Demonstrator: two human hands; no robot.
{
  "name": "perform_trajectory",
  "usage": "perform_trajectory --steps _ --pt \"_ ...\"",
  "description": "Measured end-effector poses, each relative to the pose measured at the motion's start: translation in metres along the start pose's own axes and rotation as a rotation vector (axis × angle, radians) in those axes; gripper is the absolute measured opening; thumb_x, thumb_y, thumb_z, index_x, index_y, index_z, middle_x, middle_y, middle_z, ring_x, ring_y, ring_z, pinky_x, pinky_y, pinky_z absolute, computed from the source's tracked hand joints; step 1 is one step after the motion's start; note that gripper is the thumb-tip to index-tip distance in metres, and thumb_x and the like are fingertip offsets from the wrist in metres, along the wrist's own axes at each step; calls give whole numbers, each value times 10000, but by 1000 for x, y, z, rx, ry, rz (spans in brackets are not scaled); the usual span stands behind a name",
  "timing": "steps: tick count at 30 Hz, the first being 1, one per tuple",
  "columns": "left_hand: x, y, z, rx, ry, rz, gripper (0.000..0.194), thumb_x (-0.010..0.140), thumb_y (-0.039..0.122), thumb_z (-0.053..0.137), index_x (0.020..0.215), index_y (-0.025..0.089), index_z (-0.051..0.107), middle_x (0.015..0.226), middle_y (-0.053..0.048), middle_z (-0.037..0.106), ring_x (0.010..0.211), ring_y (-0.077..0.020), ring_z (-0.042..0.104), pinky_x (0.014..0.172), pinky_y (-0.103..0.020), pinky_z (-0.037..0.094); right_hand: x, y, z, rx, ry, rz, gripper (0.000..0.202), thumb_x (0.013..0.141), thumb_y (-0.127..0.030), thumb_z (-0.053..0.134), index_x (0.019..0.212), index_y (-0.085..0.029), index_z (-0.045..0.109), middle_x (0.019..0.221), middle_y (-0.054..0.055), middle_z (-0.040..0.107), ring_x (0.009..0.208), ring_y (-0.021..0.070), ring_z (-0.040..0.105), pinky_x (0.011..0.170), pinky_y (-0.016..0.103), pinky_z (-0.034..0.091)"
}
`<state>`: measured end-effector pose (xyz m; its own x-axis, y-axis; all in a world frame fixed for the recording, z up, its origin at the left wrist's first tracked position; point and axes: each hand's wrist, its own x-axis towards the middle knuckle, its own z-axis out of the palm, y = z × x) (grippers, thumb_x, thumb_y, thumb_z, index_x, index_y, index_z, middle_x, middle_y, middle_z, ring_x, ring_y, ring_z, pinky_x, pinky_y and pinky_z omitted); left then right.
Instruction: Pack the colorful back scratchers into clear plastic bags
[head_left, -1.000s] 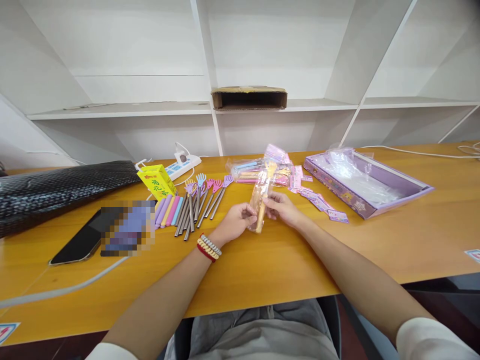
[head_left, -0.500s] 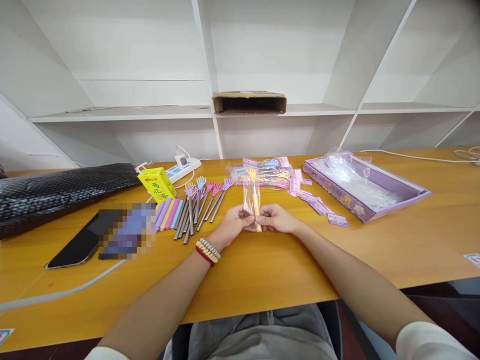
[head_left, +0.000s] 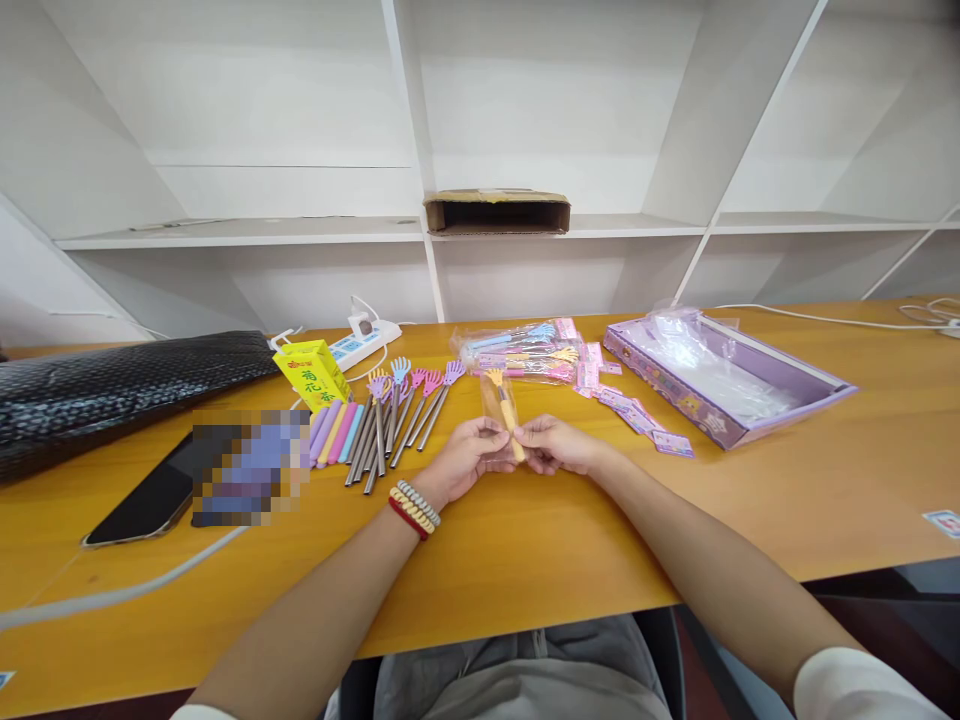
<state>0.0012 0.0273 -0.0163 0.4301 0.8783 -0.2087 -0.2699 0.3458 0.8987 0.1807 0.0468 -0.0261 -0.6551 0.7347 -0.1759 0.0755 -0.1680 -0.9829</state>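
A yellow back scratcher [head_left: 508,413] with a small hand-shaped head lies inside a clear plastic bag [head_left: 489,405] in front of me. My left hand [head_left: 469,458] pinches the bag and the lower handle from the left, its thumb on top. From the right, my right hand [head_left: 556,445] grips the handle's lower end through or along the bag's edge; which of these I cannot tell. Left of my hands lie several loose back scratchers [head_left: 401,415] with metal rods and coloured heads. Beside them are several coloured handles [head_left: 335,433]. Bagged back scratchers [head_left: 525,350] are stacked beyond my hands.
Printed cards [head_left: 630,410] trail toward a purple box [head_left: 731,432] holding clear bags. At left are a yellow drink carton [head_left: 315,372], a power strip [head_left: 367,342], a phone [head_left: 142,495] and a black wrapped bundle [head_left: 135,395]. A cardboard box [head_left: 496,215] sits on the shelf.
The bagged back scratcher has tilted, its head dropping lower and to the left. Both hands keep hold of its lower end, and the view has shifted slightly.
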Motion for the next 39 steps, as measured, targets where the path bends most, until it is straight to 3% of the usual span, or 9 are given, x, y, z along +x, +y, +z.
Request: perform_trajectory --steps 8,15,20,30,34,39 --pt "-1 2 0 115 -79 -41 218 706 225 693 811 106 544 727 -74 624 570 -112 587 510 -215 486 0 0 2 -89 47 -141 343 768 -429 578 610 -125 584 425 -26 527 326 50 391 339 178 277" --pt "-1 1 3 181 43 7 254 624 209 712 717 132 489 610 -2 538 541 -138 577 480 -263 494 -5 -5 7 -206 101 -201 338 779 -393 561 565 -131 557 397 -39 494 326 41 362 355 181 261" --pt "-4 3 7 222 51 22 211 621 166 663 702 144 469 595 24 503 507 -117 543 464 -280 507 -5 -4 7 -240 111 -224 334 786 -355 559 540 -129 553 397 -35 491 345 42 371 381 186 272" --pt "2 0 2 255 120 -38 124 620 162 607 681 124 505 584 -21 554 475 -116 527 438 -274 493 1 -3 8 -198 104 -160 329 757 -384 570 545 -133 573 399 -33 495 337 47 359 383 201 255" --pt "4 -2 1 302 120 22 112 650 193 585 652 128 494 567 -25 551 462 -109 507 438 -251 457 3 -1 7 -210 105 -149 360 767 -433 556 557 -140 556 410 -32 496 342 51 354 392 204 259" --pt "5 -5 1 478 215 135 118 699 214 560 653 142 478 557 3 517 465 -98 493 453 -226 417 3 5 3 -407 132 -185 408 805 -478 517 572 -143 523 460 -35 475 408 53 365 427 200 270"
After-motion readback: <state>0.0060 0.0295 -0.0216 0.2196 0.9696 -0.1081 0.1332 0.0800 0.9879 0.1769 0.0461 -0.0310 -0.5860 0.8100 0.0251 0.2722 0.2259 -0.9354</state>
